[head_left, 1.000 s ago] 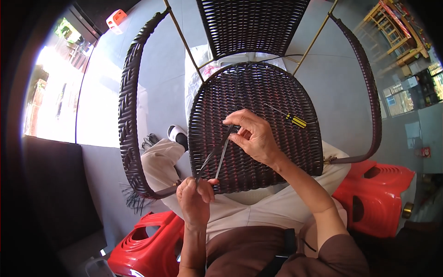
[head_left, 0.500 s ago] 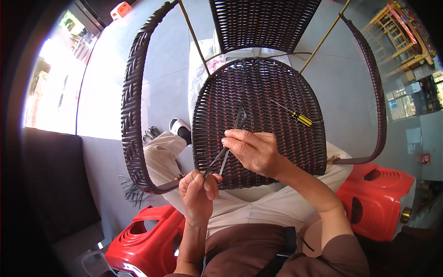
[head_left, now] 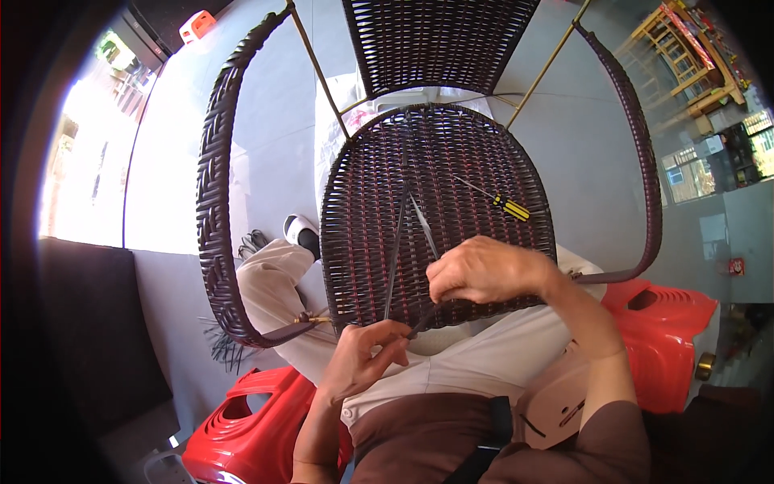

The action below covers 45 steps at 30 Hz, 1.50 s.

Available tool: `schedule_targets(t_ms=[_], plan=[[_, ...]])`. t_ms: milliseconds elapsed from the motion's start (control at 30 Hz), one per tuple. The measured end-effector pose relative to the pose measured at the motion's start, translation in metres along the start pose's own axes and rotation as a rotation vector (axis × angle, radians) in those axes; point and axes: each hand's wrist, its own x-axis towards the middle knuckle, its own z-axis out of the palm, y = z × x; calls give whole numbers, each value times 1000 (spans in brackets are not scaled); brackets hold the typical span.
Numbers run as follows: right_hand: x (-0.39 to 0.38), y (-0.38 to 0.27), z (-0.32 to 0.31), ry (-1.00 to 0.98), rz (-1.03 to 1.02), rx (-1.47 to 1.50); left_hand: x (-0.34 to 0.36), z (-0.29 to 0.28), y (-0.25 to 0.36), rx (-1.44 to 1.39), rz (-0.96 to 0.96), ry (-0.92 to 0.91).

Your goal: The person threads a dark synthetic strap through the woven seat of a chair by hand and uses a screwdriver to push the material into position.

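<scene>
A dark brown woven chair seat (head_left: 439, 161) lies before me, its backrest (head_left: 443, 44) beyond it. Two flat, dark weaving strips (head_left: 395, 258) run from the middle of the seat toward my hands, spread in a narrow V. Low at the seat's front edge, my left hand (head_left: 364, 355) pinches strip between thumb and fingers. My right hand (head_left: 492, 270), above the front right of the seat, is closed on a strip too. A length of strip also passes between both hands. A yellow-and-black screwdriver (head_left: 511, 208) rests on the seat, right of the strips.
Woven armrests curve along the left (head_left: 216, 177) and right (head_left: 645, 153) sides. Red plastic stools stand at lower left (head_left: 250, 431) and lower right (head_left: 665, 335). Loose dark strips (head_left: 230, 347) lie on the floor at left. Wooden furniture (head_left: 685, 60) stands far right.
My hands have moved apart: the right went right and down, the left slightly right and down. The strips, earlier bunched and crossing near my fingers, now spread apart. The view has shifted slightly.
</scene>
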Motion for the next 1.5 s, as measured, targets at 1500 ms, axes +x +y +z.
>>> schedule_targets(t_ms=[1500], plan=[[91, 162, -41, 770, 467, 808, -23, 50, -75, -1211, 15, 238]])
